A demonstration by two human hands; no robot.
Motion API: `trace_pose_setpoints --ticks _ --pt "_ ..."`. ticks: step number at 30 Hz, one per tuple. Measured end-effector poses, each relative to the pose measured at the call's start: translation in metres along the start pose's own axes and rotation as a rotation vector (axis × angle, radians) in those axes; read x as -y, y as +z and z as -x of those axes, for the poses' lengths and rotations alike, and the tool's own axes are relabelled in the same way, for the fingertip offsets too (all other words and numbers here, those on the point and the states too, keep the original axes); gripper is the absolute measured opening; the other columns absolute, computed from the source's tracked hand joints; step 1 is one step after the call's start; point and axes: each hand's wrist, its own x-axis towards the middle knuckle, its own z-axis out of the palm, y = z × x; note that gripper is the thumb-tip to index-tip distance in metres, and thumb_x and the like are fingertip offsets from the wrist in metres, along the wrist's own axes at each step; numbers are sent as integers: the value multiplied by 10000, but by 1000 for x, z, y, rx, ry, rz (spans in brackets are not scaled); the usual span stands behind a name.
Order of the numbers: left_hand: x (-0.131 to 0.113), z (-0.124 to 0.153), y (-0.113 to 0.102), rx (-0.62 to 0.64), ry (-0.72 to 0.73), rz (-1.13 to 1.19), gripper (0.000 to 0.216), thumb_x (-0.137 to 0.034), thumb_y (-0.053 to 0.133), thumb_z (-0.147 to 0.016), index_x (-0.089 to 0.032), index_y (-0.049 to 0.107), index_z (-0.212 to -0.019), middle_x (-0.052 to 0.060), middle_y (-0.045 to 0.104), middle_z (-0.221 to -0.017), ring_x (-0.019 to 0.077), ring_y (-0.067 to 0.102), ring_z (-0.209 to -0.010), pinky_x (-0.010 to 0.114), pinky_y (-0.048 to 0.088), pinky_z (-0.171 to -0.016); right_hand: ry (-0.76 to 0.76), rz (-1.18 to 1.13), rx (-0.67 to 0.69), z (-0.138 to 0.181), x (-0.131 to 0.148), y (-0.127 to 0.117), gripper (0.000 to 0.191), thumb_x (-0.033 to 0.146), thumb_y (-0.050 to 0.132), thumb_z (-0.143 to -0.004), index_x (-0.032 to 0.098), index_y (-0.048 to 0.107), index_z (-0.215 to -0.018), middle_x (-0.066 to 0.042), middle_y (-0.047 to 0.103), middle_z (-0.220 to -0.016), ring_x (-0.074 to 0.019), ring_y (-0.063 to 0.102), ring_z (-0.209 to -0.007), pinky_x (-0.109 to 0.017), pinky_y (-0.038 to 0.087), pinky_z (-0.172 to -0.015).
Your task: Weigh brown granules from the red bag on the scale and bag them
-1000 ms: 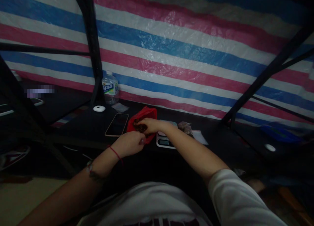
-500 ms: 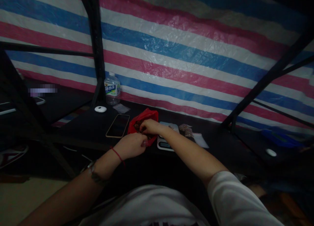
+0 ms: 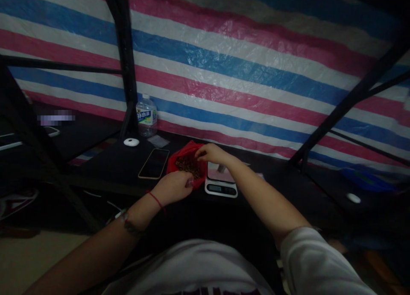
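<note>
A red plastic bag (image 3: 172,162) lies open on the black table, filled with small brown dried pieces (image 3: 188,164). My left hand (image 3: 177,186) is closed on the bag's near edge. Over the bag's right edge, beside the scale, my right hand (image 3: 211,153) has its fingertips pinched together; whatever is between them is too small and dark to make out. Right of the bag stands a white kitchen scale (image 3: 221,189) with a dim display. Something small and pale lies on its platform. My right forearm covers the scale's right side and most of the little packets behind it.
Left of the bag lies a phone (image 3: 154,163). Behind it are a clear plastic bag (image 3: 158,141), a clear bottle (image 3: 147,117) and a white oval case (image 3: 131,143). Black frame posts (image 3: 126,64) stand before a striped sheet (image 3: 224,72). A blue object (image 3: 368,179) lies far right.
My right hand has come up out of the red bag and shifted right to the scale's edge, uncovering the brown pieces. My left hand stays at the bag's edge.
</note>
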Motion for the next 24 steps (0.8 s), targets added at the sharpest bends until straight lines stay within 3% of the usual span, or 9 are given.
trace_pose_setpoints --ticks 4,7,13,24 --pt "1 -1 2 -12 -1 21 162 -265 485 -819 -209 630 -774 47 678 -795 189 625 -731 277 406 -623 116 59 -46 25 -22 -32 210 159 678 -746 192 734 -945 -10 731 -898 -140 657 -801 -222 464 -749" --pt "3 -3 5 -36 21 39 161 -273 485 -816 -212 627 -771 42 673 -795 184 616 -723 273 394 -613 193 97 -51 46 -41 -43 219 152 668 -746 184 727 -955 -21 732 -912 -144 662 -808 -227 472 -749" --pt "9 -11 12 -134 35 124 139 -265 488 -803 -197 588 -735 26 655 -770 161 596 -708 252 367 -591 255 64 -9 71 -62 -33 231 132 653 -737 176 725 -952 -32 735 -918 -144 667 -811 -222 489 -738" --pt "20 -19 19 -197 5 213 150 -271 493 -794 -190 619 -777 16 656 -760 156 591 -703 252 400 -639 218 101 43 72 -62 -27 263 124 635 -726 177 733 -964 -21 735 -926 -162 669 -840 -237 486 -770"
